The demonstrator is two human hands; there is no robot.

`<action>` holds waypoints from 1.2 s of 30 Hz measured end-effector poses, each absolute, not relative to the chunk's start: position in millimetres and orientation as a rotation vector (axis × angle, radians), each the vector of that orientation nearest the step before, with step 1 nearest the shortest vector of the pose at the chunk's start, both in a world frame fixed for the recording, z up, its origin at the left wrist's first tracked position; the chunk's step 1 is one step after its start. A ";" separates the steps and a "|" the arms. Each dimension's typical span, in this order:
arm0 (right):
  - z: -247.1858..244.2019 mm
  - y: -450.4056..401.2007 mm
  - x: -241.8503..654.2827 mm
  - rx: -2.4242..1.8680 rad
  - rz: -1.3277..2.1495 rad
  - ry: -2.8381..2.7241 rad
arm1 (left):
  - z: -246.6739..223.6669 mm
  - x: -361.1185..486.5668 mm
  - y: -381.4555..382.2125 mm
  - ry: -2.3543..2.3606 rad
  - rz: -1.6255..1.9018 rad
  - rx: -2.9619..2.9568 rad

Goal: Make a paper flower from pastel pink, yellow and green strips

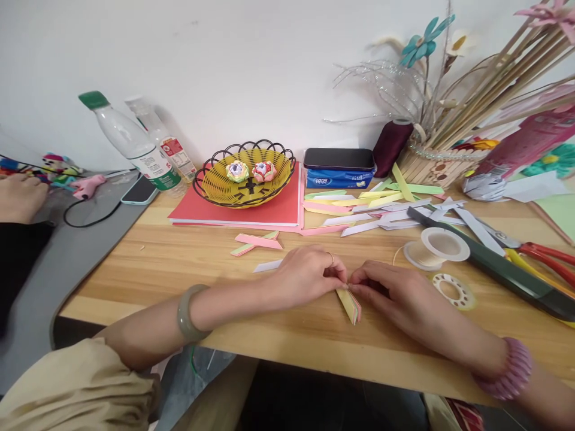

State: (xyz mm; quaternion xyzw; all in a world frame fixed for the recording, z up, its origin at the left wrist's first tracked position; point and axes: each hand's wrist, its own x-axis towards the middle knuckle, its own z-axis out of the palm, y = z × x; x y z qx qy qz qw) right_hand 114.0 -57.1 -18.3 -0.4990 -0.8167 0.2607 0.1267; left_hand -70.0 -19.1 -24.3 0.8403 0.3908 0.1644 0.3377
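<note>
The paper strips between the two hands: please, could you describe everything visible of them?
The paper strips form a narrow bundle: a yellow face, with green and pink layers along one side. The slanted lower end points toward the near table edge. The left hand pinches the upper end; the right hand is close, contact unclear.

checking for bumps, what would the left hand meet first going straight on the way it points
Probably the right hand, close ahead at the top end of the paper strips, though depth is unclear.
</note>
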 end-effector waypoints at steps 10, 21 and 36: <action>-15.5 -56.2 112.6 -1.506 1.069 -2.200 | -19.0 -68.8 -19.8 1.015 0.374 2.218; -5.9 -67.0 108.4 -1.442 1.161 -2.104 | -20.8 -68.2 -19.7 1.014 0.387 2.190; -15.2 -53.8 113.8 -1.100 0.405 -2.518 | -25.2 -70.6 -19.0 1.017 0.449 2.045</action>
